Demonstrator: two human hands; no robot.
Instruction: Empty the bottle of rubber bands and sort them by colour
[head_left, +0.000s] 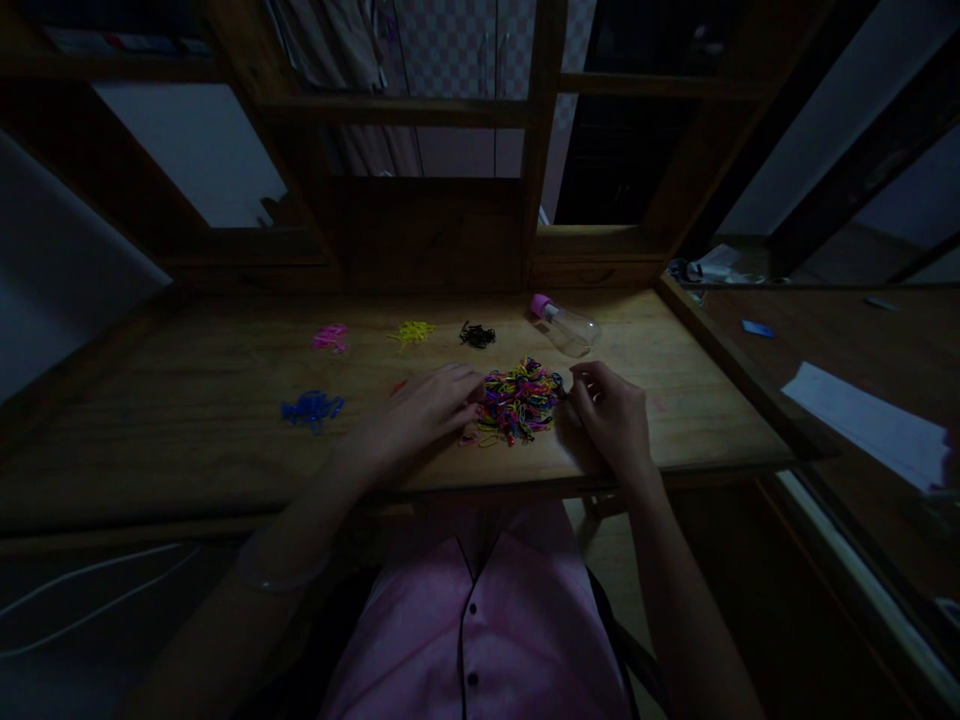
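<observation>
A mixed heap of small coloured elastic bands (523,402) lies on the wooden desk between my hands. My left hand (439,398) rests at the heap's left edge, its fingers stretched out and touching the bands. Pinched together at the right edge is my right hand (611,400); whatever is between its fingertips is too dark and small to tell. Single-colour piles lie around: a pink pile (330,338), a yellow pile (411,333), a black pile (477,335) and a blue pile (311,408). Some red bits (398,386) show partly behind my left hand.
A clear bottle with a pink cap (564,325) lies on its side behind the heap. Wooden shelving (431,235) rises along the desk's back. To the right, a lower brown surface holds white paper (870,420) and a small blue card (757,328). The room is dim.
</observation>
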